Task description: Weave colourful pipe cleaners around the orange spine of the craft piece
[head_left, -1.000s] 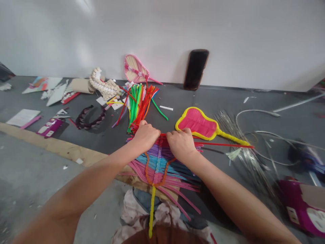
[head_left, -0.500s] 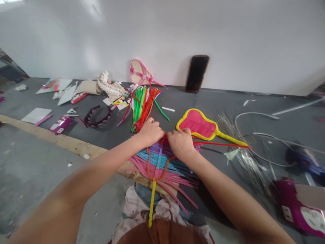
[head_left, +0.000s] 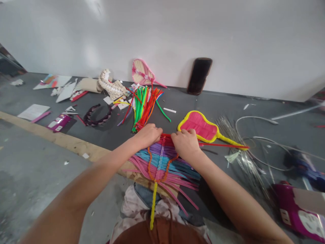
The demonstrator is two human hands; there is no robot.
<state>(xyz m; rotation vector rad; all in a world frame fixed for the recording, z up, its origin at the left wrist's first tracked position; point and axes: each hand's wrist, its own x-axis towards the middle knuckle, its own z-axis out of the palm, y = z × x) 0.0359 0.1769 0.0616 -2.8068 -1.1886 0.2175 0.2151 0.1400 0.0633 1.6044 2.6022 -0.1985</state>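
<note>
My left hand [head_left: 150, 134] and my right hand [head_left: 186, 142] are both closed, fingers curled down, on a red pipe cleaner [head_left: 166, 135] at the top of a half-woven fan. Bands of purple, blue and pink pipe cleaners [head_left: 146, 156] lie crosswise below them, their loose ends sticking out to the sides. Down the middle runs a pale twisted spine [head_left: 160, 159], and an orange twisted outline [head_left: 149, 166] curves around it. A yellow twisted handle [head_left: 153, 206] points towards my body. My fingertips are hidden. A long red strand [head_left: 223, 145] extends rightward from under my right hand.
A loose bundle of green and red pipe cleaners [head_left: 144, 106] lies behind my left hand. Beyond my right hand is a finished pink fan with yellow edging [head_left: 199, 126]. A phone [head_left: 199, 76] leans on the wall; thin wires [head_left: 245, 159] and a glue gun [head_left: 303, 164] are rightward.
My hands have drawn slightly apart along the top of the fan, so more of the red pipe cleaner shows between them. The whole view has shifted a little.
</note>
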